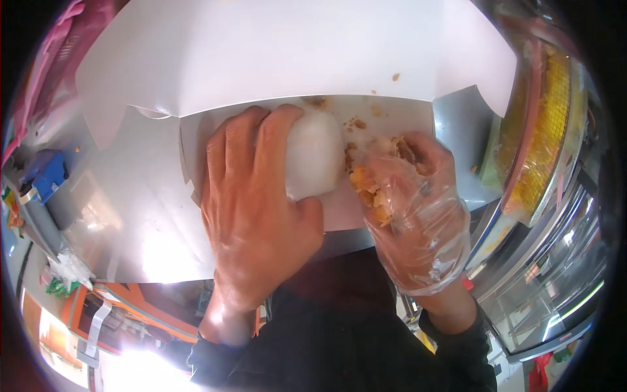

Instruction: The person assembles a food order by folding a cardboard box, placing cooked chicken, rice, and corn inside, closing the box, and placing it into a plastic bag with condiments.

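Observation:
In front of me an open white cardboard box (pixel 399 110) holds a smooth, white, rounded object (pixel 316 152); I cannot tell what it is. My left hand (pixel 259 206), bare, curls around the left side of this object, with the thumb at its near edge. A clear disposable plastic glove covers my right hand (pixel 416 206), which is at the right side of the box. Bunched in its fingers are golden-brown flaky crumbs (pixel 370 188). More brown crumbs (pixel 360 124) lie loose on the box floor between the hands. The raised white lid (pixel 303 49) stands behind.
The box rests on a shiny metal table (pixel 127 210). At the left are a blue box (pixel 51 176) and a pink plastic crate (pixel 34 98). A yellow, film-covered tray (pixel 543 132) and clear glass panels (pixel 534 304) stand to the right.

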{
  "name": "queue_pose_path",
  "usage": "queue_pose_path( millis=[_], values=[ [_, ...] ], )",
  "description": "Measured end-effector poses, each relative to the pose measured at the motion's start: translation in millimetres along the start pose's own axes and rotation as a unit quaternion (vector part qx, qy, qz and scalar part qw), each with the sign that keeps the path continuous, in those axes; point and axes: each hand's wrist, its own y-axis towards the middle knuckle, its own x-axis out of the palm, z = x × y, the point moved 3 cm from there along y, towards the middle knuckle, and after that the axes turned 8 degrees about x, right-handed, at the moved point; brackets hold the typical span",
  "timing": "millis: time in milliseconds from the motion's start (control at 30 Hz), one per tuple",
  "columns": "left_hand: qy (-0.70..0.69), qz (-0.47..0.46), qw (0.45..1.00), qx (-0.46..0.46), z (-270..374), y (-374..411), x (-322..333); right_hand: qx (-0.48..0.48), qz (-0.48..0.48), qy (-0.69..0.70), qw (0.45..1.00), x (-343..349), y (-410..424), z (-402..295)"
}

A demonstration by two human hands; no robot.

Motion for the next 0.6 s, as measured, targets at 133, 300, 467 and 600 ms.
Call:
queue_pose_path(
  millis=[133,300,467,600],
  values=[
    [0.013,-0.015,1.0,0.005,0.7,1.4,-1.0,0.048,-0.031,0.034,0.998,-5.1,6.4,-5.2],
    [0.0,-0.038,0.999,-0.002,4.4,1.9,-3.2,0.066,-0.077,0.029,0.994,-6.9,2.3,-4.8],
    [-0.015,-0.04,0.999,0.011,5.4,6.2,-6.2,0.116,-0.031,0.155,0.981,-6.9,-7.7,-0.9],
    [-0.018,-0.023,0.999,0.041,5.5,3.4,-7.3,0.074,-0.042,0.121,0.989,-0.6,1.4,-4.9]
  ],
)
